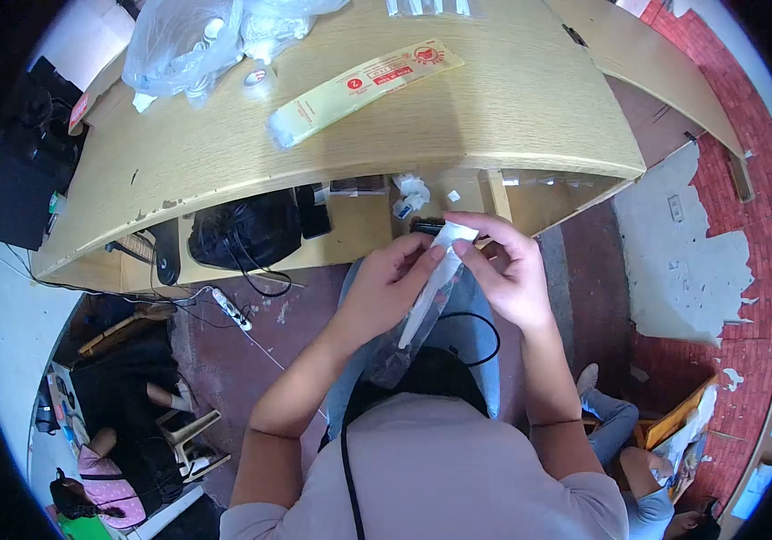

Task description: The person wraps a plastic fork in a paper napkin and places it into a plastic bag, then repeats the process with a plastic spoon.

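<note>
Between my two hands, above my lap, is a clear plastic sleeve (392, 356) with a long white item (420, 310) inside it. My left hand (397, 281) pinches the sleeve near its upper end, thumb on top. My right hand (505, 270) pinches the white upper end (455, 235) of the package between thumb and fingers. Beyond my hands, on the wooden desk (512, 117), lies a long yellow packet (363, 90) with red print, tilted up to the right.
Clear plastic bags (184, 49) and a tape roll (258, 79) sit at the desk's back left. The open compartment below holds a black bag (246, 229) and crumpled tissue (413, 191). A power strip (231, 309) hangs left. Two people sit behind, one each side.
</note>
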The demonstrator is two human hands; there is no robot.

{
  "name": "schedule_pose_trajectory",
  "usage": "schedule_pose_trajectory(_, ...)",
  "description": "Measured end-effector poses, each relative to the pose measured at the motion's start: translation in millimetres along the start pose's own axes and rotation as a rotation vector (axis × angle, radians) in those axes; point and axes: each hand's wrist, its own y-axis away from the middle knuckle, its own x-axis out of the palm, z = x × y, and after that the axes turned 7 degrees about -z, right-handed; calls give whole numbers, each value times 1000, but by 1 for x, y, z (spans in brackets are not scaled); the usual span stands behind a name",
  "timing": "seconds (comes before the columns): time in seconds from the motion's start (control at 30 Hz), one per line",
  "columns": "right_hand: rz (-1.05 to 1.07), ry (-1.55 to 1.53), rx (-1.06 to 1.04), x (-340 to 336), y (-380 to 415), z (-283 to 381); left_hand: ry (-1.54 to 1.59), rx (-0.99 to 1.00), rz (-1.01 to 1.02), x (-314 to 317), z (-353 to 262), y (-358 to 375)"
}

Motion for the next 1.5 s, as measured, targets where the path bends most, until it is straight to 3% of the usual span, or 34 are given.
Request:
schedule_pose_trajectory(0.2, -29, -37, -116, 2, -3, -9, -40, -36, 5, 1, 1, -1)
schedule_pose_trajectory(0.6, -55, 18, 46, 3, 1, -5, -61, 67, 7, -3, 9, -5)
schedule_pose_trajectory(0.7, -46, 40, -75, 2, -3, -3, -35, 46, -4, -3, 10, -5)
schedule_pose_trajectory(0.87, 66, 22, -38, -3, -6, -7, 49, -18, 3, -1, 13, -4)
schedule_pose_trajectory(1.2, 64, -180, 114, -3, -6, -1, 246, -55, 37, 1, 24, -5)
schedule_pose_trajectory(1.4, 68, -15, -85, -6, -4, 10, 91, 163, 28, 2, 10, 0)
schedule_pose_trajectory(1.5, 36, 25, -149, -5, -3, 16, 217, 72, 48, 3, 6, 6)
